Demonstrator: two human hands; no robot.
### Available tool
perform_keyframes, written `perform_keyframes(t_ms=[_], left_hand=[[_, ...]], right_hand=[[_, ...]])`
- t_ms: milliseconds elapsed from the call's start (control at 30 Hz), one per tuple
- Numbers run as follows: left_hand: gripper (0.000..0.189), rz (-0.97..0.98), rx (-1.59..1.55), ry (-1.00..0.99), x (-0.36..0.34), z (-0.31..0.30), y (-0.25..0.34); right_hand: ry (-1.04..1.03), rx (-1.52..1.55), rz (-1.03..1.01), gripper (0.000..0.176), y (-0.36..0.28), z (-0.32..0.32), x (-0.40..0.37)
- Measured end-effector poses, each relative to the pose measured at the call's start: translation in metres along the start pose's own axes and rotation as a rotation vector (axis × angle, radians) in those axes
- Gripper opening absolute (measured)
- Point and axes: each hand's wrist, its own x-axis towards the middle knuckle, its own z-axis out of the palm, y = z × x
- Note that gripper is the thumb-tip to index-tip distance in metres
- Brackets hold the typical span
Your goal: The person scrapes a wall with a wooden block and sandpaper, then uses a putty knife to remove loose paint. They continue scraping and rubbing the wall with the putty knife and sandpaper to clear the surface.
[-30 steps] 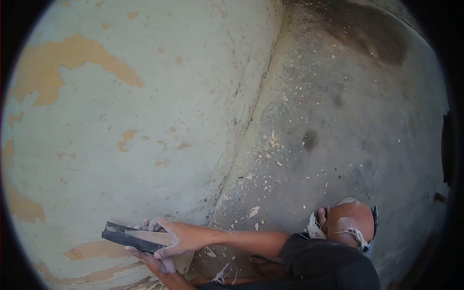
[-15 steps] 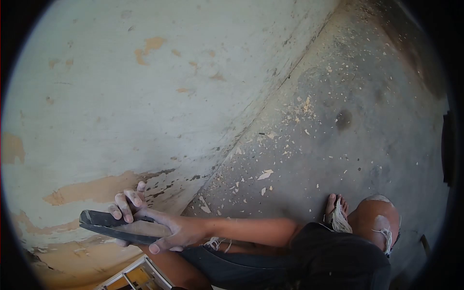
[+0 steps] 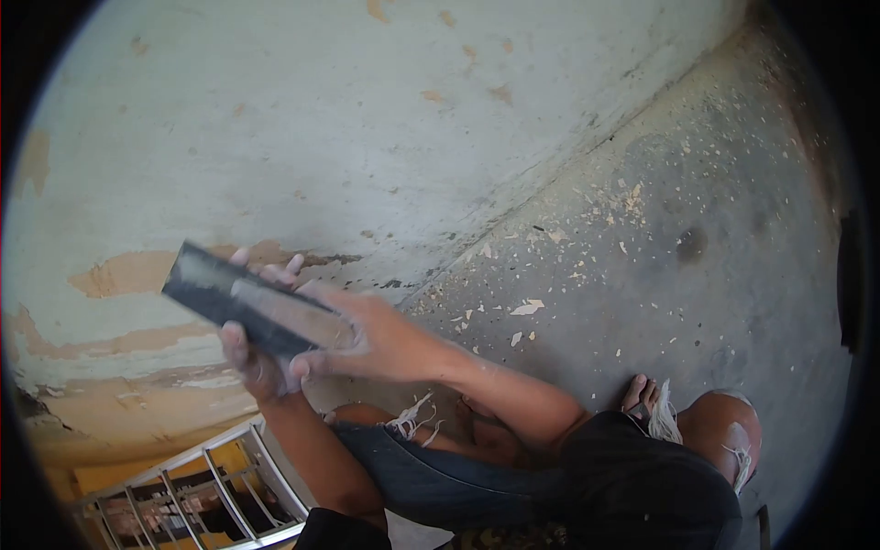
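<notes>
A long, flat sanding block (image 3: 234, 302) with a dark, sandpaper-like face and a paler dusty strip along it is held up in front of the wall. My right hand (image 3: 344, 325) grips its near end, thumb on the lower edge and fingers reaching round the far side. From below, my left hand (image 3: 252, 362) holds its lower edge, with some fingers hidden behind the block. Pale dust coats the fingers. Behind the block stands the wall (image 3: 321, 137), pale green with peeled tan patches.
Paint flakes (image 3: 527, 307) are scattered over the grey concrete floor (image 3: 632, 330) along the wall base. A metal-framed window grille or rack (image 3: 211, 486) is at lower left. My bent knee (image 3: 720, 426) in torn jeans and my foot (image 3: 637, 394) are at lower right.
Both hands have raised the sanding block and tilted it so more of its broad face shows. My left hand and forearm have come into clearer view. The camera view has shifted.
</notes>
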Motion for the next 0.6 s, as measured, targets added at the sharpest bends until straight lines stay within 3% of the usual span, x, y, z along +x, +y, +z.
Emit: perform_keyframes(t_ms=[67, 100, 133, 233, 300, 400, 600], left_hand=[[0.073, -0.033, 0.324, 0.251, 0.002, 0.023, 0.003], [0.062, -0.084, 0.384, 0.236, 0.004, 0.011, -0.002], [0.025, -0.059, 0.39, 0.319, 0.007, 0.026, -0.003], [0.023, -0.068, 0.42, 0.302, 0.009, 0.028, -0.006], [0.025, -0.008, 0.302, 0.25, 0.013, 0.036, -0.004], [0.028, 0.053, 0.271, 0.283, 0.014, 0.047, -0.006], [0.036, 0.083, 0.042, 0.211, 0.012, 0.049, -0.007]], right_hand=[[0.057, -0.153, 0.065, 0.076, -0.004, -0.016, 0.004], [0.062, -0.267, 0.093, 0.075, -0.008, -0.025, 0.005], [0.068, -0.382, 0.118, 0.074, -0.009, -0.034, 0.005], [0.114, -0.546, -0.004, 0.065, -0.005, -0.046, 0.001], [0.214, -0.256, 0.089, 0.053, -0.016, -0.049, 0.001], [0.23, -0.214, 0.108, 0.048, -0.027, -0.05, 0.0], [0.133, 0.0, 0.334, 0.054, -0.036, -0.044, -0.002]])
